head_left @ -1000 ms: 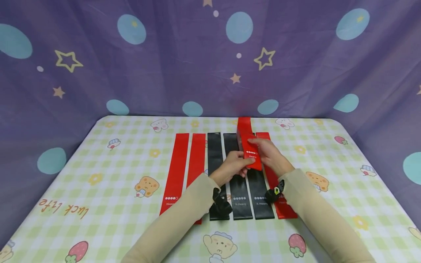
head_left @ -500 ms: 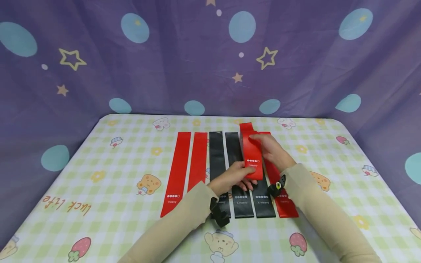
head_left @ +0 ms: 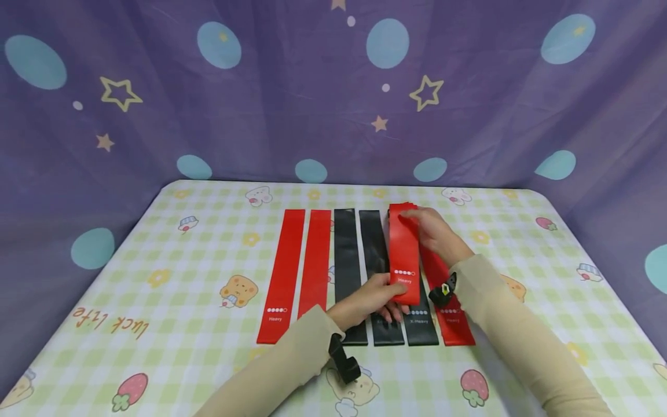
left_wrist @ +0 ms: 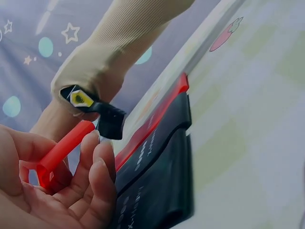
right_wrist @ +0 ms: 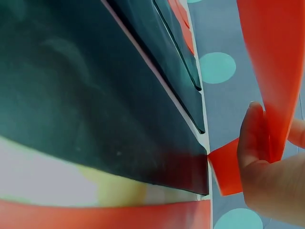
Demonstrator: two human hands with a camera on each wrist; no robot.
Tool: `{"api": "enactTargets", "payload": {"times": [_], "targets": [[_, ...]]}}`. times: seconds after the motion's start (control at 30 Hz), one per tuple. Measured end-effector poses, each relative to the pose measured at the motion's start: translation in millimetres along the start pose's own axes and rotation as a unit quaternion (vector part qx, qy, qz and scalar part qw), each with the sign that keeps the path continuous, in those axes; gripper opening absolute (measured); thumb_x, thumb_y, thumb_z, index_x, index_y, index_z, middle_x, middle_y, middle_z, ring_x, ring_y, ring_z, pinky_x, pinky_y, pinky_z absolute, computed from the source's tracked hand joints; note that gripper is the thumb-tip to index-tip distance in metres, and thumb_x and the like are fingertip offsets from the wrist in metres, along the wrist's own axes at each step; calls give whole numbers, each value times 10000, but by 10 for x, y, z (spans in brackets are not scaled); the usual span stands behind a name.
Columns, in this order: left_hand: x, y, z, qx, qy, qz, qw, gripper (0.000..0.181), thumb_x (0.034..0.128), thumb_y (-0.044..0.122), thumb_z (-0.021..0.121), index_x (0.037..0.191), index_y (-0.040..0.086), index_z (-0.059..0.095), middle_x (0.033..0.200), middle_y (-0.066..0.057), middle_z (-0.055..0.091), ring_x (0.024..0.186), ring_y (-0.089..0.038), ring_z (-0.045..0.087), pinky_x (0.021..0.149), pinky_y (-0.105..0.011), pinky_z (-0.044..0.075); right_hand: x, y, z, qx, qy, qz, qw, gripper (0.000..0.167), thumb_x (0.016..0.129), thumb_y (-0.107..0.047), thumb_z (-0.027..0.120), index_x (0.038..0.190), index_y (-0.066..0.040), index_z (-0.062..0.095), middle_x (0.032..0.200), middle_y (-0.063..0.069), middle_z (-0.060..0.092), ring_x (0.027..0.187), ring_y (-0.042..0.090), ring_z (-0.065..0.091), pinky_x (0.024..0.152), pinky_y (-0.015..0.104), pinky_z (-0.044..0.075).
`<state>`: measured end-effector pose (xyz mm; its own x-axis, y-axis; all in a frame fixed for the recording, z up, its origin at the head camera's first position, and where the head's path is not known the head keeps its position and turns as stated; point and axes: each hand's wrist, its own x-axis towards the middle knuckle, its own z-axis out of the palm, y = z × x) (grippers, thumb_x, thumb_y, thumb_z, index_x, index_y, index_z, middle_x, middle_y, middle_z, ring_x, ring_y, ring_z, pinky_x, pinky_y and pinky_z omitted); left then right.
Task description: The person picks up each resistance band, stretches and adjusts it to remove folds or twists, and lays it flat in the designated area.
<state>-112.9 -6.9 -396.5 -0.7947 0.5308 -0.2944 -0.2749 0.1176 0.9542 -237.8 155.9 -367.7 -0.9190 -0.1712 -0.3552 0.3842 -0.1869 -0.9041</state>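
Note:
In the head view, a red resistance band (head_left: 403, 249) marked "Heavy" is held above a black band (head_left: 421, 331) marked "X-Heavy". My left hand (head_left: 371, 300) pinches its near end with the thumb on top, the other fingers spread below. My right hand (head_left: 436, 233) grips the same band close to its far end. The left wrist view shows the near end of the red loop (left_wrist: 62, 149) between thumb and fingers. From the right wrist, a red length (right_wrist: 276, 62) rises from the right hand (right_wrist: 267, 176), while another red part bends toward the table edge.
Flat on the checked tablecloth (head_left: 172, 289) lie two red bands to the left, the nearer one (head_left: 314, 255) partly behind my left sleeve. Two more black bands (head_left: 345, 249) lie beside them. Another red band (head_left: 454, 315) lies at the right. A purple curtain (head_left: 312, 104) hangs behind the table.
Both hands keep hold of the red band. Its near end has come toward me with the left hand, and the part standing up at the far end has sunk low.

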Motion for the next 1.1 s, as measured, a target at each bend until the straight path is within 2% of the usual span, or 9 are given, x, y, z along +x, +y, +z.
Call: {"api": "enactTargets", "payload": {"times": [0.1,0.33,0.53,0.77,0.9,1.0,1.07,1.1], "targets": [[-30,-1,33,35,-38,-15,10000,274,955,162,491,1151,-27,524,832,-201,689,515,-90,595,499,-184,491,-4,-18,-17,-104,42,-54,9999,165,931,-100,525,788,-151,590,822,-88,535,842,92,494,682,164,505],[-114,10,121,351,-49,11,9994,253,953,165,498,1123,-15,545,830,-236,680,509,-96,580,481,-187,482,6,-56,-85,-93,98,-166,9998,188,926,-81,529,761,-147,591,704,-93,565,684,73,531,657,164,496],[-200,29,201,734,-128,63,9972,175,943,144,522,1039,12,587,791,-229,688,503,-104,575,462,-185,474,14,-105,-148,-80,5,-141,9999,61,938,-61,491,983,-97,511,784,-94,596,744,62,571,713,163,497],[-247,43,273,696,-235,111,9972,134,941,131,526,989,30,599,782,-245,688,490,-113,567,444,-182,458,35,-118,-234,227,-242,-226,9992,130,965,-17,418,1087,-56,440,782,-49,670,709,110,676,705,193,548],[-270,43,295,639,-345,25,9974,124,938,129,537,987,39,609,778,-242,684,500,-132,565,444,-199,450,36,-115,-275,34,-237,-344,9991,288,978,-34,411,1260,22,389,794,-56,674,724,101,675,722,169,538],[-282,36,297,648,-294,39,9975,128,921,125,562,1001,41,618,770,-198,683,512,-142,563,439,-213,441,38,-124,-287,-116,-281,-440,9986,462,980,-29,411,1399,99,264,797,-54,678,730,100,679,731,158,534],[-285,15,303,631,-220,67,9977,145,906,114,580,1019,34,623,775,-190,680,518,-147,564,432,-217,438,36,-132,-299,-193,-305,-456,9983,487,981,-24,410,1415,116,237,792,-55,680,728,102,681,729,164,538],[-288,7,307,611,-191,63,9979,154,899,108,589,1028,31,622,781,-192,679,521,-145,566,432,-216,439,37,-138,-312,-261,-292,-441,9983,457,983,-29,412,1396,108,272,787,-58,680,725,98,681,724,163,538]]}}
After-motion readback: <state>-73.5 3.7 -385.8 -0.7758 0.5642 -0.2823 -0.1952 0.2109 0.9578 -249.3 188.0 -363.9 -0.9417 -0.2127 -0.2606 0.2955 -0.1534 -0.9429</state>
